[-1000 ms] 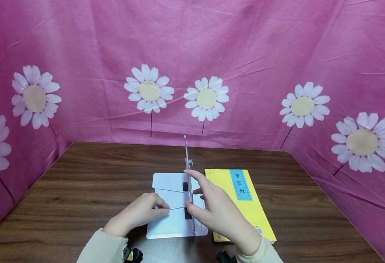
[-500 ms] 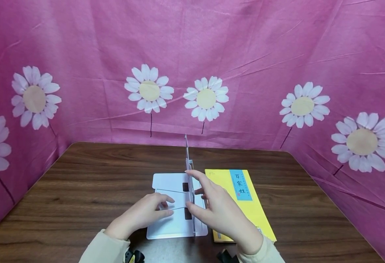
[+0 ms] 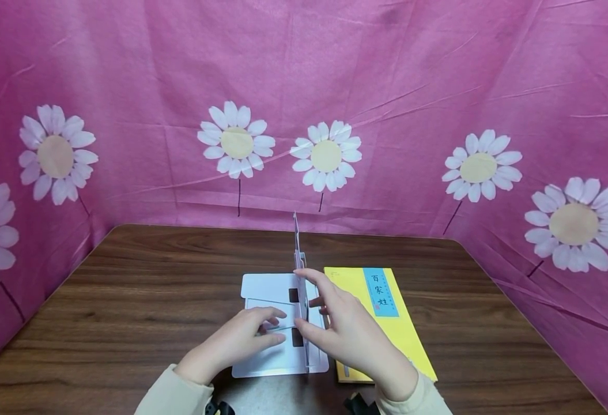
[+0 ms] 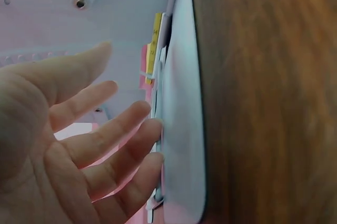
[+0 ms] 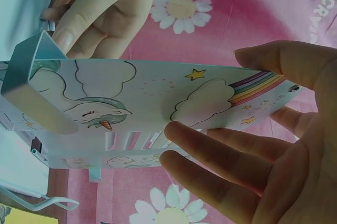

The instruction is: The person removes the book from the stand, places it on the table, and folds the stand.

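A metal book stand (image 3: 272, 360) with a white base lies on the table. Its tall panel (image 3: 297, 248) stands upright, edge toward me. In the right wrist view, a unicorn, cloud and rainbow print covers the panel (image 5: 158, 97). My right hand (image 3: 347, 328) is at the panel's right side, thumb and index fingertips at its edge, the other fingers (image 5: 226, 166) spread loosely along the printed face. My left hand (image 3: 233, 343) hovers low over the base's left part, holding nothing. Its fingers (image 4: 121, 134) are loosely bent close to the base's edge in the left wrist view.
A yellow book (image 3: 407, 340) with a blue label lies flat to the right of the stand, partly under my right wrist. The wooden table (image 3: 143, 300) ends at a pink cloth backdrop (image 3: 386, 69) with printed daisies. A wire piece (image 5: 47, 200) sticks out from the stand.
My left hand has moved right over the base, its fingers loosening and spreading. The upright panel has tilted slightly right, and my right hand has shifted slightly with it.
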`<state>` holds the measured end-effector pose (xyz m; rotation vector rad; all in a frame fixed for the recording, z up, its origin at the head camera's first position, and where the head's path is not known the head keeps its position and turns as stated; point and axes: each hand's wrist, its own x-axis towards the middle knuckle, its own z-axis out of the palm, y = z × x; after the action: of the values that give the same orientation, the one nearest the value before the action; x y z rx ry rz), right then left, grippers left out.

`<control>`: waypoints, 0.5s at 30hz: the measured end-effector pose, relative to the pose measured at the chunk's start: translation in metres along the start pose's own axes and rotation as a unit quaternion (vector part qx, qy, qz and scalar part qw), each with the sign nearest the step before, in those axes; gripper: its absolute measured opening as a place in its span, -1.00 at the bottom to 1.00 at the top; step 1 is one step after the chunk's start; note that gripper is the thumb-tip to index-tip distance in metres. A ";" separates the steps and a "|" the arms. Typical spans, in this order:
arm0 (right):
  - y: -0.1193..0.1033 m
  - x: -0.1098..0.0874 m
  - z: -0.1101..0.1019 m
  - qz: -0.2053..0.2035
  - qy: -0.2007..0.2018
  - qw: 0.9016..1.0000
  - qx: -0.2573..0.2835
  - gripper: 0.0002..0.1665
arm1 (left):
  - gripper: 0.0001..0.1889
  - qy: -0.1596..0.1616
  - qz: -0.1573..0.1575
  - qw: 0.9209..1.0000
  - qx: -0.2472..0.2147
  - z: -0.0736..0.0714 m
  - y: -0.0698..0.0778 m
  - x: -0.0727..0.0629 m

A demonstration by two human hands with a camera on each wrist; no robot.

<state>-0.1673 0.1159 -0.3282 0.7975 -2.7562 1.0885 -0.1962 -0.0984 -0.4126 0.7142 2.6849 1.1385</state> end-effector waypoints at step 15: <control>0.002 0.000 0.000 -0.011 -0.006 1.000 0.008 -0.19 | -0.72 -0.006 0.015 1.000 0.021 0.006 0.000 0.003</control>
<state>-0.1684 0.1175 -0.3295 0.8386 -2.7452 1.1077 -0.1976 -0.0934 -0.4168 0.7691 2.7034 1.0853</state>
